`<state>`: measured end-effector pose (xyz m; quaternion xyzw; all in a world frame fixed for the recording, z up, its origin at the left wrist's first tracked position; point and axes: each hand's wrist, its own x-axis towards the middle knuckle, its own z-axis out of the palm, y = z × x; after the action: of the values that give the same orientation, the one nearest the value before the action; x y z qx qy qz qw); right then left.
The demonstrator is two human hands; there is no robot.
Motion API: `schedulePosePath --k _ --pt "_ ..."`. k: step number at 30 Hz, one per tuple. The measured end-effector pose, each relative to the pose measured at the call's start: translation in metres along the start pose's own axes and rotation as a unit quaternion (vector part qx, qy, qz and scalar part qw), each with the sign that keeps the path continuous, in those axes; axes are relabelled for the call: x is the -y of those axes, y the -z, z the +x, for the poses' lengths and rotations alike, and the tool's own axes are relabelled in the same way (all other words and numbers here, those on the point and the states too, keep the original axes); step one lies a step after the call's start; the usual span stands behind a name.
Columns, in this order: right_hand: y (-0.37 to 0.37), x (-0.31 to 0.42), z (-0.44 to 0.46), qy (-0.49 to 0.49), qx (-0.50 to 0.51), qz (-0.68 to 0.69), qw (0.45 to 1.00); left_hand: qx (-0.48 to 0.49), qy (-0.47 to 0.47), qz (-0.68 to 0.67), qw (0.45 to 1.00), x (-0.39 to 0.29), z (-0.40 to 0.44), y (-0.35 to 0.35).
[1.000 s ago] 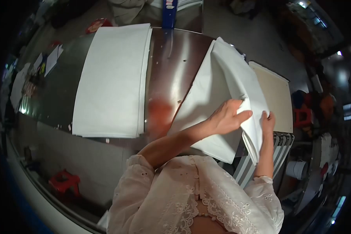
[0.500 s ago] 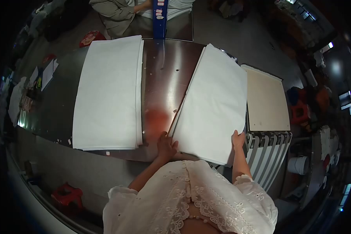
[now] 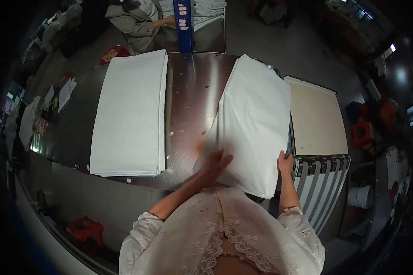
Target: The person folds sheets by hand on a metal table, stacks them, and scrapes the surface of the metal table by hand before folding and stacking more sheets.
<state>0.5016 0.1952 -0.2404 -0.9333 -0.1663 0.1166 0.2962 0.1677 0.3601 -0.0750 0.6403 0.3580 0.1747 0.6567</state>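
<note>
Smooth, matte white cloth (image 3: 258,114) with soft creases lies as a folded oblong on the right of the glossy, dark metal worktop (image 3: 188,105), its long axis running away from the person and its far end leaning right. The right hand (image 3: 285,162) pinches its right edge near the close corner; the blurred left hand (image 3: 215,166) is at the rumpled left side, and whether its fingers grip cannot be told. A flat, crisp-edged white stack (image 3: 129,114) lies lengthwise to the left.

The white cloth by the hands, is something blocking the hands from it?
Nothing visible blocks the white cloth: the left hand is at its near left part, the right hand at its right edge.
</note>
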Motion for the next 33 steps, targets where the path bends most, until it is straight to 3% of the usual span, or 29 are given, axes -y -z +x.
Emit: schedulePosePath --k 4,5,7,10,12,14,16,17,19,21,22,24,28,31,33 --pt "0.048 0.032 0.016 -0.043 0.173 0.066 0.982 0.052 -0.018 -0.123 0.991 -0.072 -0.007 -0.013" --pt "0.029 0.003 0.046 -0.102 0.195 0.118 0.968 0.062 -0.023 -0.148 0.987 -0.087 -0.011 -0.014" --pt "0.055 0.04 0.033 -0.176 0.349 0.344 0.854 0.066 0.003 -0.171 0.983 -0.113 -0.027 -0.01" --pt "0.037 0.049 0.043 -0.204 0.383 0.49 0.757 0.072 0.034 -0.201 0.976 -0.128 -0.05 0.002" --pt "0.023 0.06 0.056 -0.182 0.28 0.387 0.859 0.066 0.013 -0.22 0.973 -0.13 -0.06 0.011" --pt "-0.004 0.082 0.06 -0.146 0.179 0.28 0.932 0.058 0.056 -0.228 0.97 -0.125 -0.063 0.021" --pt "0.007 0.136 0.037 -0.023 0.091 0.235 0.967 0.04 0.069 -0.219 0.972 -0.116 -0.068 0.039" --pt "-0.003 0.144 0.044 0.038 0.028 0.13 0.99 0.03 0.066 -0.208 0.976 -0.11 -0.069 0.047" --pt "0.012 0.194 0.031 0.208 0.041 0.147 0.966 0.034 0.046 -0.178 0.982 -0.111 -0.077 0.07" --pt "0.014 0.236 0.024 0.258 0.07 0.198 0.943 0.071 0.014 -0.132 0.989 -0.132 -0.091 0.102" --pt "0.015 0.253 0.024 0.297 0.109 0.231 0.92 0.046 -0.059 -0.144 0.987 -0.131 -0.099 0.113" --pt "0.024 0.312 -0.019 0.333 0.09 0.251 0.904 0.009 -0.204 -0.16 0.966 -0.12 -0.119 0.135" --pt "-0.003 0.423 -0.055 0.435 0.044 0.326 0.838 -0.063 -0.328 -0.098 0.937 -0.105 -0.157 0.223" --pt "-0.043 0.494 -0.076 0.396 0.09 0.378 0.832 -0.11 -0.329 -0.184 0.92 -0.091 -0.193 0.286" --pt "-0.087 0.529 -0.08 0.372 0.075 0.32 0.868 -0.167 -0.3 -0.228 0.911 -0.056 -0.21 0.326"
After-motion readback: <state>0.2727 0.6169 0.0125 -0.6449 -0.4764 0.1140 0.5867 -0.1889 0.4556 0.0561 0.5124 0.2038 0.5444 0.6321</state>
